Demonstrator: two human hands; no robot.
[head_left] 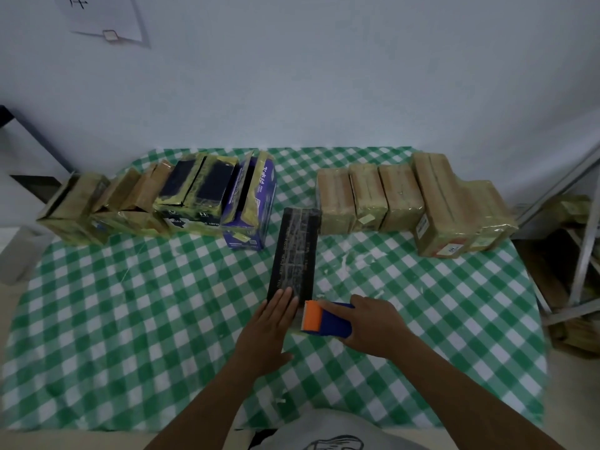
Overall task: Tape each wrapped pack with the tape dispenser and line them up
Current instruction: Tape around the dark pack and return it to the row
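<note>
Desk (130, 319) is covered with a green-white checked cloth. Paper sheet (107, 17) is on the wall, top left.

Far-left corner: left packs (97, 203), tan and wrapped, stand in a row along the far edge, leaning on each other. Next in the row are the dark packs (194, 190), black with yellow tape, touching each other. The purple box (250, 203) ends that row and stands upright against them.

Black pack (295, 248) lies flat at mid-desk, long side running far to near. Its far end sits in the gap between purple box and right packs. Clear tape is visible along its top.

Left hand (269, 323) has its fingers straight and pressed together, palm down. The fingertips press on the near end of the black pack.

Dispenser (324, 319) has a blue body and an orange front. It is just beside the pack's near-right corner, with the orange end pointing at the left hand. Cannot tell if it touches the desk.

Right hand (373, 323) grips the dispenser's blue body from the right, fingers curled over it.

Right packs (389, 196), tan and wrapped, are lined up side by side along the far edge and touching. The ones toward the far-right corner are longer and reach further toward the near edge.

Metal frame (584, 254) stands off the desk's right edge.
</note>
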